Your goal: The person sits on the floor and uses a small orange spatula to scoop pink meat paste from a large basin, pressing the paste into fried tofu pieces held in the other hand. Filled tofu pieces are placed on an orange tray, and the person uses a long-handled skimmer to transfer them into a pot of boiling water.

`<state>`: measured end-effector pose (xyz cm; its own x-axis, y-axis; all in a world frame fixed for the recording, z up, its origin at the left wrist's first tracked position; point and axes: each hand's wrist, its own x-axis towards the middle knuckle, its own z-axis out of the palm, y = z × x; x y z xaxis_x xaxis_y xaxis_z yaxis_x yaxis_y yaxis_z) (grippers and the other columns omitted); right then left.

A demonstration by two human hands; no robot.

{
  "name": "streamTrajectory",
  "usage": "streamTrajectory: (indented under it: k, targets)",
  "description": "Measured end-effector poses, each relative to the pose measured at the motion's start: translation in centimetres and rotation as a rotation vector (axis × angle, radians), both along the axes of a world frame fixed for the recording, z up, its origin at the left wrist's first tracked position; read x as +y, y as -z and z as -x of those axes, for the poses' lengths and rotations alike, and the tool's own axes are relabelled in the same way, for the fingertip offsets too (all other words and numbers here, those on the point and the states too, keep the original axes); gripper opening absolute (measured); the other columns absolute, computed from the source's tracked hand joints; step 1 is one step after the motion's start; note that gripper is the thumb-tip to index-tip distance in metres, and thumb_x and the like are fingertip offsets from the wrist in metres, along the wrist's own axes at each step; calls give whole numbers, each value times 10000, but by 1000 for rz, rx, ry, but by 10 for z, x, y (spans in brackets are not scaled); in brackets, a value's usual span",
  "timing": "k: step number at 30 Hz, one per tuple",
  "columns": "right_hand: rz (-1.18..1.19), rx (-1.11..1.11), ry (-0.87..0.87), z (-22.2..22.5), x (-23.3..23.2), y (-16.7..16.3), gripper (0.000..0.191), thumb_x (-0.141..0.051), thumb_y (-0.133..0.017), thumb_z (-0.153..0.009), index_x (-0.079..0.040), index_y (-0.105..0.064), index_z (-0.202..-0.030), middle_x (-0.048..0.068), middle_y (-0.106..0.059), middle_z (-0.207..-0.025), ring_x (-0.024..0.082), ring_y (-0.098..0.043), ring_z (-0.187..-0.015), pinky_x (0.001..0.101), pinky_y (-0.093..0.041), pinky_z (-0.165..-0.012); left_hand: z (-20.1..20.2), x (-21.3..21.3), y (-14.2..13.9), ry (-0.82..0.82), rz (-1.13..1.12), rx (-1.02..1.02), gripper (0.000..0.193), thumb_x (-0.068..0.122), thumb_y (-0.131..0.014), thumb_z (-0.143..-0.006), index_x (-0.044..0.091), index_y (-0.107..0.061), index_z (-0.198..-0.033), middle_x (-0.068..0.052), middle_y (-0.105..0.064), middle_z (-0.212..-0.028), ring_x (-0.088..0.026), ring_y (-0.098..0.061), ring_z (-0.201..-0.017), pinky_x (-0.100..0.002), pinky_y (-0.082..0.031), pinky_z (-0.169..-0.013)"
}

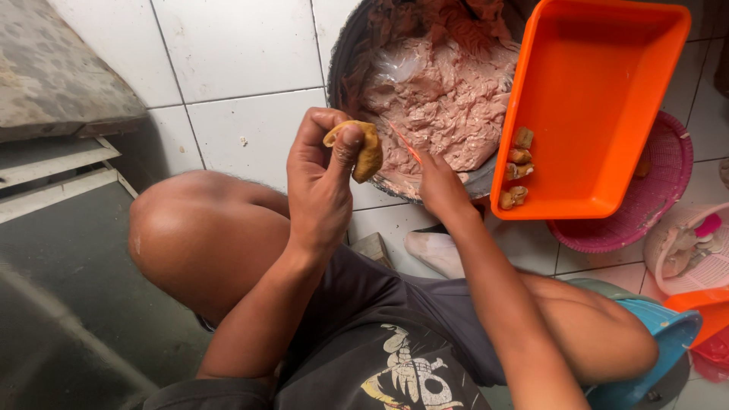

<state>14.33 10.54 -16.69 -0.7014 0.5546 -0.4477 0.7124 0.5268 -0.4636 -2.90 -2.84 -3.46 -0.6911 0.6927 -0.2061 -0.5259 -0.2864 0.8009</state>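
Hands apart: left hand [323,178] pinches a golden tofu puff [363,149]; right hand [440,186], fingers hidden, grips a thin orange spatula [405,144] over the partly cropped paste bowl [345,53].

Metal bowl [345,53]: top cut off by frame edge. Blue basin [668,334]: partly hidden behind knee. Pink basket [668,163]: largely covered by orange tray [600,99].

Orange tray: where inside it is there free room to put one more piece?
The orange tray is bare over its upper and right parts. Only the lower left edge is crowded, where the fried pieces lie beside the metal bowl.
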Motion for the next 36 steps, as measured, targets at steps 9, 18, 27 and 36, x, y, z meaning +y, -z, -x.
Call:
streamTrajectory:
  k: [9, 18, 27, 36]
  targets:
    - [-215, -108, -194, 62, -2, 24, 372, -66, -487, -983, 12, -585, -1332, 267, -661, -1102, 456, -708, -843, 531, -587, -690, 1, 4, 3, -101, 52, 8, 178, 237, -616, -1114, 85, -543, -1056, 22, -550, -988, -46, -484, -917, -212, -429, -836]
    - [-184, -45, -350, 48, 9, 24, 305, -80, -503, -953, -49, -685, -1196, 256, -686, -987, 449, -711, -783, 533, -578, -662, 8, 8, 9, -166, 11, -93, 190, 268, -573, -1133, 92, -542, -1066, 0, -565, -993, -62, -520, -909, -247, -467, -853]
    - [-28, -214, -329, 62, -7, 38, 334, -221, -536, -1052, -12, -752, -909, 263, -716, -899, 428, -716, -866, 527, -567, -760, 4, 16, 16, -181, 49, -118, 233, 310, -513, -1133, 93, -545, -1056, -13, -548, -967, -123, -601, -905, -308, -527, -875]
    - [307, 335, -257, 14, 2, -2, 266, -131, -594, -926, -31, -740, -1124, 248, -723, -922, 425, -681, -821, 495, -541, -731, -3, 23, 11, -157, 60, -98, 258, 330, -509, -1138, 101, -542, -1024, -1, -536, -930, -117, -581, -879, -301, -520, -866]
